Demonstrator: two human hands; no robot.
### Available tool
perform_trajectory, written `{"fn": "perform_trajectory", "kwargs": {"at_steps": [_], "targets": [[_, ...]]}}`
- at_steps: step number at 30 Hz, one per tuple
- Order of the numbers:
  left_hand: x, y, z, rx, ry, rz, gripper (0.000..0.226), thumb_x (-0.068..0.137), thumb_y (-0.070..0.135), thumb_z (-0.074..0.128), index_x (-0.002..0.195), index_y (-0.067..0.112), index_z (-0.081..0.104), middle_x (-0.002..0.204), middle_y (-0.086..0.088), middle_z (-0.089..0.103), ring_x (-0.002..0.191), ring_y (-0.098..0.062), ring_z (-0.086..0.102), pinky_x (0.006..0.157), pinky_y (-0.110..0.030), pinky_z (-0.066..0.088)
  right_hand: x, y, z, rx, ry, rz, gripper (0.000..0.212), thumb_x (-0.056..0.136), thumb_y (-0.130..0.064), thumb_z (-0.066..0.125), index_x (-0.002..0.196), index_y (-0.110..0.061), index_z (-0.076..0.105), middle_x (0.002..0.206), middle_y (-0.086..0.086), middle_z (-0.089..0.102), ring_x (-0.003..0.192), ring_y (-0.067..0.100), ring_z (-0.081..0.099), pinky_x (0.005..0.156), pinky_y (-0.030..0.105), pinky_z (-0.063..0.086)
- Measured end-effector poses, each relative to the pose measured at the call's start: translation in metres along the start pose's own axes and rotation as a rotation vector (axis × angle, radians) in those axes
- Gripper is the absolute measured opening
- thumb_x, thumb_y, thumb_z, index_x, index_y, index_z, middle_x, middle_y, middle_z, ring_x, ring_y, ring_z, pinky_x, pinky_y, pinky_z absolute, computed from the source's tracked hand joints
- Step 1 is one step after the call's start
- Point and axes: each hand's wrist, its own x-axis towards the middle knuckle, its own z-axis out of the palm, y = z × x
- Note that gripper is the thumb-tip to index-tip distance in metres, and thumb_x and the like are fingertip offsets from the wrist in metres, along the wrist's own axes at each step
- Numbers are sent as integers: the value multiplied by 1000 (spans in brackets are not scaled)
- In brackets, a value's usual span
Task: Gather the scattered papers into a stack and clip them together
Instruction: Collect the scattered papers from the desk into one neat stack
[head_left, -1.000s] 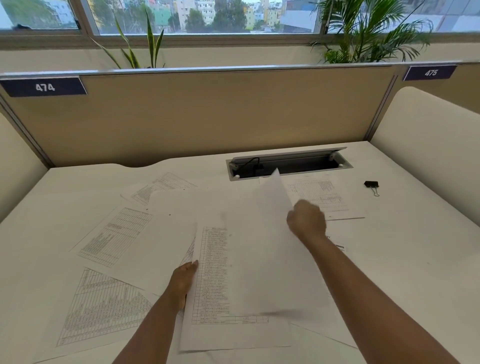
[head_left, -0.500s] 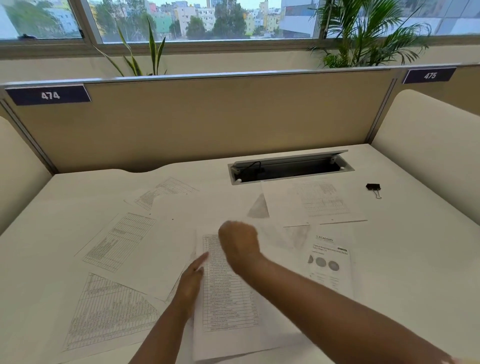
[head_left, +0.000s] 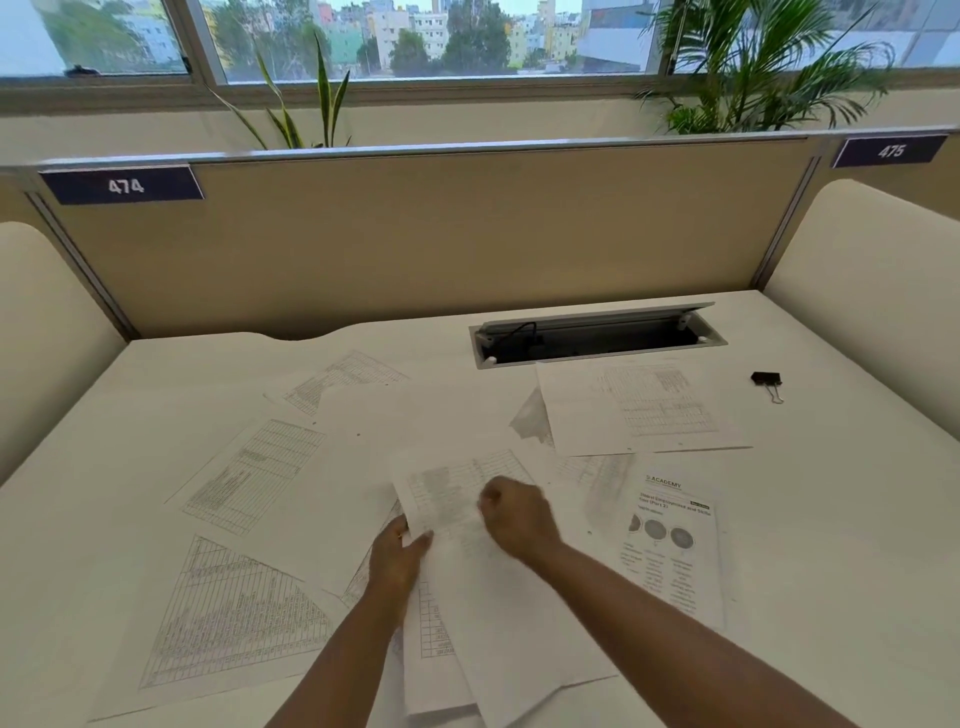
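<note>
A: Both hands at centre, near edge of the table (head_left: 857, 519). Left hand (head_left: 397, 553) pinches the left edge of the partial stack (head_left: 467, 597), thumb on top. Right hand (head_left: 514, 517) curled over the top sheet; whether it grips paper, cannot tell. Blur there.

B: Where do the loose sheets lie from the hands?

A: Both ways. Grid sheets (head_left: 244, 478) fan out left and forward, near the left hand. ACADEMY page (head_left: 670, 545) just right of the right forearm, long axis running away from the person. Far sheet (head_left: 639, 405) beyond it, by the cable tray (head_left: 597, 335).

B: Clip?

A: Binder clip (head_left: 766, 379) far right, well apart from everything; right hand's reach, I judge.

B: Hidden?

A: Stack's near end cut off at the frame; sheet count underneath unreadable.
</note>
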Motion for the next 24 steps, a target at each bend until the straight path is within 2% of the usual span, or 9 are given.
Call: {"fn": "perform_trajectory", "kwargs": {"at_steps": [3, 6, 10, 12, 14, 17, 19, 22, 24], "targets": [[-2, 19, 1, -62, -40, 115, 23, 91, 8, 54, 113, 11, 60, 108, -4, 65, 92, -14, 60, 79, -20, 48, 16, 38, -28, 158, 169, 187, 52, 83, -38, 63, 126, -9, 51, 128, 15, 57, 119, 28, 52, 98, 32, 40], [0, 44, 1, -140, -121, 198, 24, 92, 10, 52, 114, 17, 60, 104, 9, 66, 94, -3, 62, 74, -11, 52, 22, 65, -52, 453, 91, 317, 76, 74, -52, 68, 134, -13, 44, 133, 10, 54, 123, 28, 51, 104, 37, 41], [4, 71, 2, -220, -133, 206, 31, 93, 17, 51, 124, 22, 49, 123, -3, 60, 111, -19, 58, 91, -30, 52, 21, 73, -64, 765, -93, 212, 38, 83, -39, 64, 110, -13, 64, 112, 10, 69, 101, 26, 65, 94, 45, 50], [5, 79, 2, -157, -49, 187, 46, 91, 19, 55, 133, 23, 37, 125, 3, 47, 111, -16, 50, 91, -31, 43, 23, 71, -64, 817, -56, 144, 35, 83, -24, 66, 114, -6, 63, 111, 13, 69, 102, 29, 65, 95, 47, 50], [8, 78, 2, -156, 36, 133, 43, 91, 13, 55, 131, 14, 43, 117, 4, 46, 89, -7, 52, 87, -27, 40, 25, 69, -62, 854, -128, 97, 35, 81, -10, 68, 115, -4, 61, 112, 14, 69, 102, 31, 66, 91, 45, 53], [16, 68, 1, -168, 92, 66, 11, 90, 22, 57, 94, 14, 63, 101, -7, 65, 87, -21, 62, 85, -33, 49, 25, 68, -55, 772, -249, 135, 32, 74, 0, 72, 105, -4, 65, 106, 16, 69, 90, 28, 68, 76, 35, 57], [20, 61, -1, -177, 152, 3, 19, 89, 30, 56, 80, 14, 60, 85, -6, 63, 80, -22, 58, 76, -33, 47, 28, 70, -51, 733, -191, 187, 29, 72, -1, 74, 100, -3, 67, 101, 18, 70, 84, 28, 67, 71, 33, 55], [26, 52, -16, -231, 360, -45, 16, 90, 22, 56, 99, 10, 62, 95, -10, 66, 75, -22, 62, 76, -37, 53, 36, 78, -46, 718, -106, 262, 33, 71, -2, 76, 102, 2, 67, 102, 20, 69, 86, 31, 66, 70, 33, 54], [32, 44, -35, -100, 561, -65, 28, 89, 17, 58, 114, 4, 56, 111, -18, 64, 90, -31, 63, 84, -42, 51, 41, 82, -43, 680, -88, 303, 36, 70, -1, 76, 105, 4, 66, 103, 21, 68, 91, 34, 65, 75, 37, 55]]}}
